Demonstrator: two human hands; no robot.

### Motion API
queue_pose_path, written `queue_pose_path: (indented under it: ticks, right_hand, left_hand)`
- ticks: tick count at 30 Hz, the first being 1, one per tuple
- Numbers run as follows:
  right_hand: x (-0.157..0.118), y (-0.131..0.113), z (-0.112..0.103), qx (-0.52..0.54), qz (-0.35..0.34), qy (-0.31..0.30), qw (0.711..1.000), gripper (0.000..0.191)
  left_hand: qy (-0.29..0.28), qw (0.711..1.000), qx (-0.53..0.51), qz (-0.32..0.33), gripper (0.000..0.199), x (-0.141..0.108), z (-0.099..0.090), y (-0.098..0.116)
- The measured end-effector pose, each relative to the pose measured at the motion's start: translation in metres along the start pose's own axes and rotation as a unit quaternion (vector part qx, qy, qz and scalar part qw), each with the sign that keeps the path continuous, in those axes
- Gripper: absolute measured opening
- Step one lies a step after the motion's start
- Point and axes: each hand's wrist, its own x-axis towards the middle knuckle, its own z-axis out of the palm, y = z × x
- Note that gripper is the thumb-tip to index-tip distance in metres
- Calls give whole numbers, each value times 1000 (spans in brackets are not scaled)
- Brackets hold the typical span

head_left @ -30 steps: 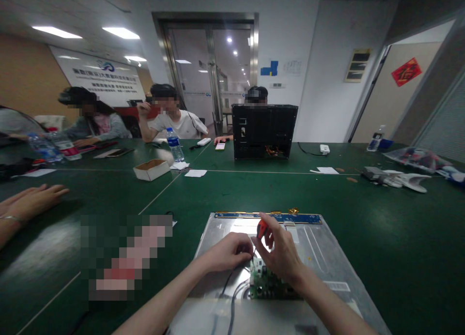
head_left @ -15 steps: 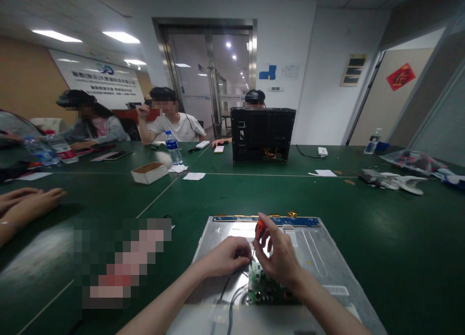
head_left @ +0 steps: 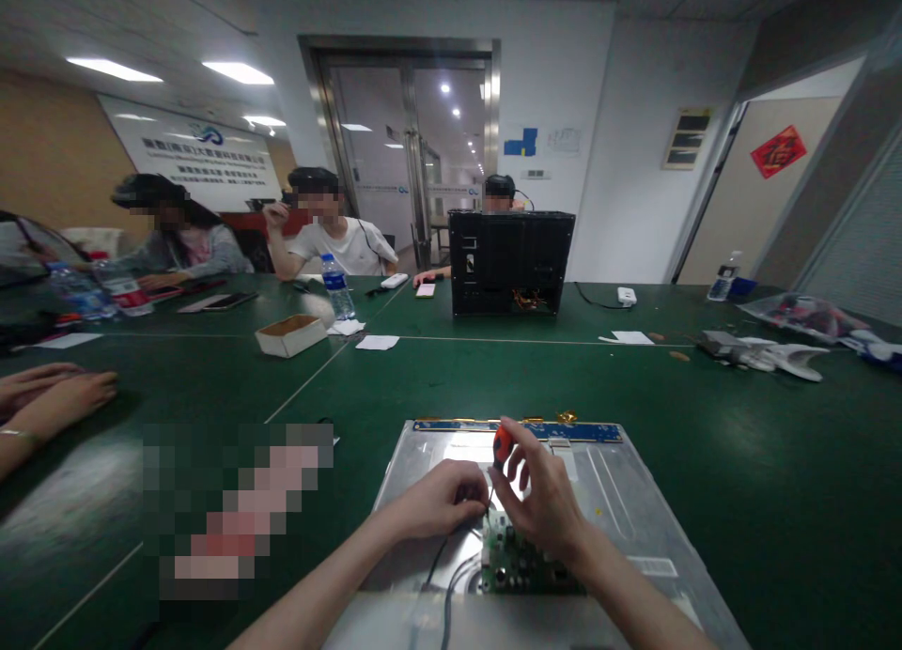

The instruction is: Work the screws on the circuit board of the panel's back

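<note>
A silver metal panel [head_left: 634, 500] lies on the green table, with a blue circuit strip [head_left: 592, 432] along its far edge. Near its middle is a green circuit board [head_left: 518, 565], with dark cables running beside it. My right hand [head_left: 546, 500] holds a screwdriver with a red and black handle [head_left: 502, 446] upright, its shaft pointing down at the board's upper left corner. At that same corner, my left hand [head_left: 443, 500] is closed with fingertips pressed near the shaft; what they pinch is too small to make out.
Another person's hands [head_left: 63, 401] rest at the left edge. Beyond the panel stand a black computer case [head_left: 511, 263], an open small box [head_left: 288, 335] and a bottle [head_left: 336, 288]. Plastic scraps [head_left: 761, 352] lie at right. Several people sit across the table.
The screwdriver handle has turned slightly in my right hand, showing more red. My left hand stays in place. The neighbouring person's hands at the left have shifted a little.
</note>
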Motion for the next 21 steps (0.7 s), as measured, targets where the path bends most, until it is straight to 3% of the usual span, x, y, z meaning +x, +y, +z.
queue_pose_path:
  ticks: [21]
  right_hand:
    - [3,3,-1,-39,-15,7,999,62]
  left_hand:
    - [2,1000,20,-7,9,0,-3,6]
